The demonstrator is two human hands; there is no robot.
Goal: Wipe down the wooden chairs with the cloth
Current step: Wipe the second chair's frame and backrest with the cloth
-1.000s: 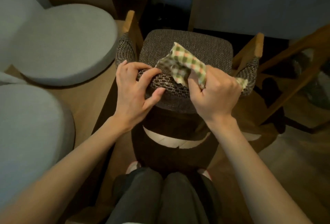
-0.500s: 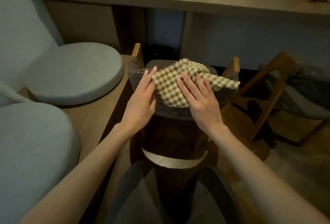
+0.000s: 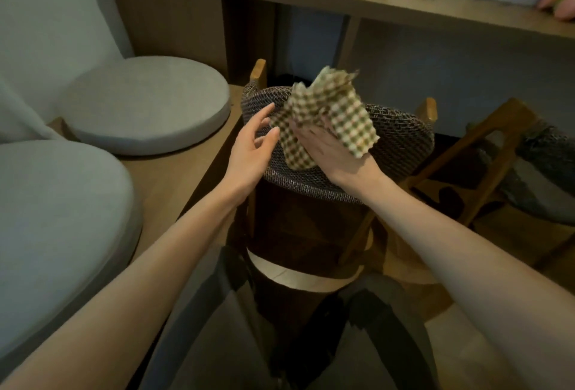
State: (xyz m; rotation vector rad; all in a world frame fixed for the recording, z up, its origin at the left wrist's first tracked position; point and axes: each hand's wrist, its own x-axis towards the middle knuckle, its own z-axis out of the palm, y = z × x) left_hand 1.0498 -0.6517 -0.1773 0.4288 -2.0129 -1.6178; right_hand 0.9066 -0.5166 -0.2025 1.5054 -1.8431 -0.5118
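The checked cloth (image 3: 353, 123) is bunched over the right hand (image 3: 339, 156) in the centre of the frame, above the woven back of the chair (image 3: 401, 143). The cloth hides this hand's fingers, so I cannot tell their grip. The left hand (image 3: 249, 153) is released with straight fingers, just beside the cloth.

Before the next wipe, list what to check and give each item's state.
1. Cloth at hand: ok, the checked cloth drapes over the right hand.
2. Grip on it: cannot tell, the cloth covers much of that hand.
3. Left hand free: ok, fingers straight, holding nothing.
4. Cloth spread flat: not ok, it is bunched, one corner sticking up.
5. Cloth on wood: not ok, it is over the chair's woven backrest, not on a wooden post.
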